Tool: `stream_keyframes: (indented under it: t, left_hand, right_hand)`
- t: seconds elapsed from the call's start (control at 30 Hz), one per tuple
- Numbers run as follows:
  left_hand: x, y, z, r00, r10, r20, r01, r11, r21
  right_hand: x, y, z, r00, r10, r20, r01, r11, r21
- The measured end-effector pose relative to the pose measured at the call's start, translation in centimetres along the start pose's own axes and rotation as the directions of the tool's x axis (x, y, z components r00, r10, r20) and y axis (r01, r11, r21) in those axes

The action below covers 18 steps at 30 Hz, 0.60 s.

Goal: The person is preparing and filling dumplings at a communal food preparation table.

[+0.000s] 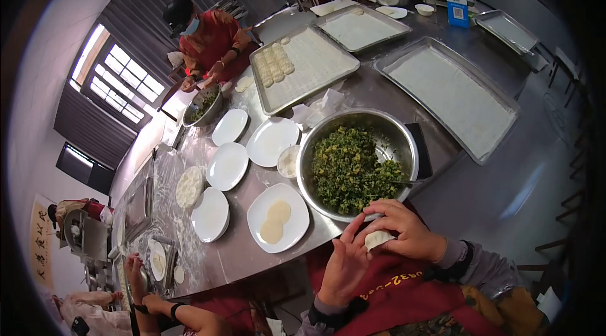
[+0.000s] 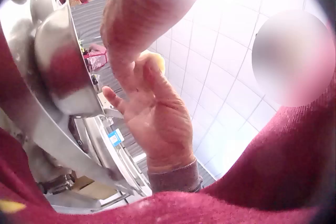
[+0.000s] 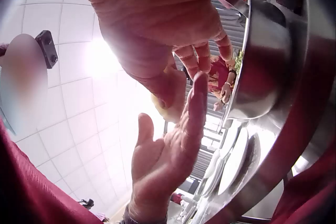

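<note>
A pale folded dumpling [image 1: 378, 239] sits in my right hand [image 1: 411, 234], held between the thumb and curled fingers, just in front of the big bowl. My left hand [image 1: 347, 268] is raised beside it, fingers extended and the thumb apart, its fingertips meeting the right fingers. In the right wrist view the left palm [image 3: 170, 155] faces up and the dumpling [image 3: 169, 109] is partly hidden by the right hand. A steel bowl [image 1: 409, 140] of chopped green filling [image 1: 350, 169] stands right beyond the hands. Two round wrappers [image 1: 276, 222] overlap on a white plate [image 1: 254, 235].
Several white plates [image 1: 227, 165] and a small bowl of flour [image 1: 288, 162] stand left of the filling. Metal trays [image 1: 448, 87] lie farther back, one bearing rows of dumplings [image 1: 273, 64]. Another person [image 1: 211, 39] works across the table; another person's arms [image 1: 170, 311] reach in at lower left.
</note>
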<state>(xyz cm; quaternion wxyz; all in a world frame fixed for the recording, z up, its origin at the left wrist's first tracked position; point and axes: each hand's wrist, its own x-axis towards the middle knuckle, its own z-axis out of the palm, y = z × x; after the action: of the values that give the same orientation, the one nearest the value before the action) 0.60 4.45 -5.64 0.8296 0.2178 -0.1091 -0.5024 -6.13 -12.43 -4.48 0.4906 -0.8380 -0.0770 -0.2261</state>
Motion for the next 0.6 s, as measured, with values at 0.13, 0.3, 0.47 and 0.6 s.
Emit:
stream_keyframes:
  t: [0.13, 0.3, 0.47, 0.6]
  left_hand:
    - [-1.8, 1.9, 0.6, 0.967, 0.168, -0.189, -0.118, 0.961, 0.252]
    - [-6.5, 7.7, -1.0, 0.634, 0.586, -0.505, -0.402, 0.807, 0.432]
    - [-10.7, 11.0, -9.6, 0.397, 0.708, -0.585, -0.335, 0.705, 0.626]
    - [-9.3, 12.4, -11.7, 0.291, 0.705, -0.647, -0.215, 0.707, 0.673]
  right_hand:
    - [1.6, -1.2, -2.2, 0.987, 0.163, -0.008, -0.158, 0.971, 0.182]
    - [6.0, -1.4, -9.1, 0.859, 0.511, -0.043, -0.42, 0.748, 0.514]
    - [10.2, 3.9, -15.5, 0.769, 0.62, -0.155, -0.513, 0.743, 0.431]
    - [15.0, 8.3, -16.8, 0.691, 0.676, -0.257, -0.567, 0.727, 0.386]
